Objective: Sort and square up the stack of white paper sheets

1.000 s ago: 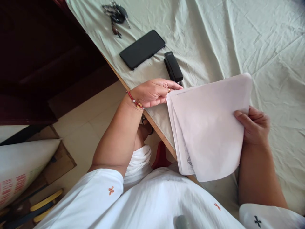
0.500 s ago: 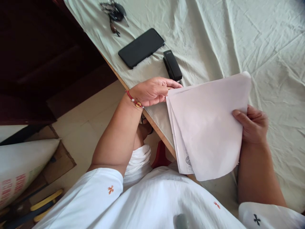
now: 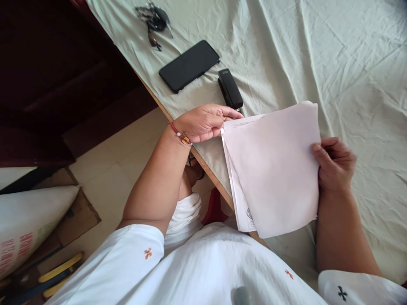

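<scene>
My left hand [image 3: 206, 123] grips a small stack of white paper sheets [image 3: 280, 169] by its upper left corner, part of its fingers hidden behind the paper. The top sheet lies askew, so the sheets beneath show along the left side, with a round printed mark near the bottom. At the right edge, my right hand [image 3: 337, 163] is closed, its thumb tip over the paper and its fingers curled. A black stapler [image 3: 230, 89] lies on the cloth just beyond my left fingers.
A black phone [image 3: 189, 66] and a bunch of keys [image 3: 154, 21] lie farther back on the pale cloth-covered table [image 3: 359, 63]. The wooden table edge [image 3: 211, 173] runs diagonally under my left wrist. A printed white sack [image 3: 34, 220] stands at lower left on the floor side.
The right side of the sheets has shifted slightly left and lies flatter. My right thumb now sits at the very edge of the paper. My left hand has barely moved.
</scene>
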Demonstrator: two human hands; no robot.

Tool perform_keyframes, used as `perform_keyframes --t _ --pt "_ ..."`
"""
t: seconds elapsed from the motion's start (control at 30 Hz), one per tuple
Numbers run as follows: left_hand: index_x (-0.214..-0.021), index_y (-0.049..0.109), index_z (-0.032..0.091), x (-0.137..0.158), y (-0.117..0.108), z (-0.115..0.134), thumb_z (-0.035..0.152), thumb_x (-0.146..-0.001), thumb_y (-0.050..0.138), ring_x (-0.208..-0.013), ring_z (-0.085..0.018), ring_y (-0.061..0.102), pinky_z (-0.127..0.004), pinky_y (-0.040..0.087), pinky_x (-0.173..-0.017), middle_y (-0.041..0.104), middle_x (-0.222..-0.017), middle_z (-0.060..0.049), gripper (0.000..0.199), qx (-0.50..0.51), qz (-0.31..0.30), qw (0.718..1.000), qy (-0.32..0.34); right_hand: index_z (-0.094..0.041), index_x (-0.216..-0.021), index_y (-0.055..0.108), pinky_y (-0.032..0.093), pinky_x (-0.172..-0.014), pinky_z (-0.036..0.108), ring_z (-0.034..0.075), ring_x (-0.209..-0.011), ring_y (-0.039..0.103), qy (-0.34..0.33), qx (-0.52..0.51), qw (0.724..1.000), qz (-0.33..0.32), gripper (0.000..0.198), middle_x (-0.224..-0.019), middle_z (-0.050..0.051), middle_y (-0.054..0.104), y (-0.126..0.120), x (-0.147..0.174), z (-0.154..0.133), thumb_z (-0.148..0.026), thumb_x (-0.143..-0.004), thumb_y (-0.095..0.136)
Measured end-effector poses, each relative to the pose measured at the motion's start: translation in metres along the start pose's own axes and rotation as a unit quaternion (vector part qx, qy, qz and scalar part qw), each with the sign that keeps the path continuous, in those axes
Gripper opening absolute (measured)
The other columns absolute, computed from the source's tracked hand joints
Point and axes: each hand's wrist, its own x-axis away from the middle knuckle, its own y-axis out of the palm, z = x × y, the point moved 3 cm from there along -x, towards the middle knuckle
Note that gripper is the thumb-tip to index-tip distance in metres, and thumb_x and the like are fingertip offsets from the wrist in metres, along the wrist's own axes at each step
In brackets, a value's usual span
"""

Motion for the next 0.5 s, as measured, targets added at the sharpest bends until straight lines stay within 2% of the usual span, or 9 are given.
perform_keyframes --t 0.17,0.33,0.5 --pt "-0.112 0.078 0.015 0.0001 -0.0008 -0.0007 0.009 -0.076 0.062 -0.117 -0.026 0.073 -0.038 0.057 -0.103 0.08 -0.104 -0.009 0.04 0.008 -0.003 1.0 -0.008 -0.021 -0.082 0.079 0.039 -0.052 0.019 0.007 -0.057 0.051 0.041 -0.005 0.999 -0.013 0.031 -0.07 -0.001 0.067 -0.002 0.0004 0.0038 -0.044 -0.069 0.096" --pt "-0.115 0.078 0.015 0.0002 -0.002 -0.0007 0.01 -0.077 0.062 -0.117 -0.027 0.073 -0.037 0.058 -0.1 0.08 -0.101 -0.008 0.041 -0.004 -0.002 1.0 -0.01 -0.021 -0.081 0.081 0.041 -0.052 0.019 0.007 -0.056 0.053 0.045 -0.017 0.999 -0.008 0.029 -0.07 0.0 0.069 -0.003 0.0011 0.0044 -0.042 -0.068 0.097" --pt "-0.128 0.073 0.012 0.0033 0.0 0.0022 0.012 -0.08 0.061 -0.117 -0.026 0.072 -0.035 0.057 -0.101 0.08 -0.101 -0.008 0.049 -0.028 0.008 0.999 -0.034 -0.022 -0.08 0.082 0.039 -0.05 0.018 0.006 -0.054 0.051 0.05 -0.021 0.998 -0.008 0.03 -0.068 -0.001 0.068 -0.0029 0.0013 0.0046 -0.044 -0.066 0.097"
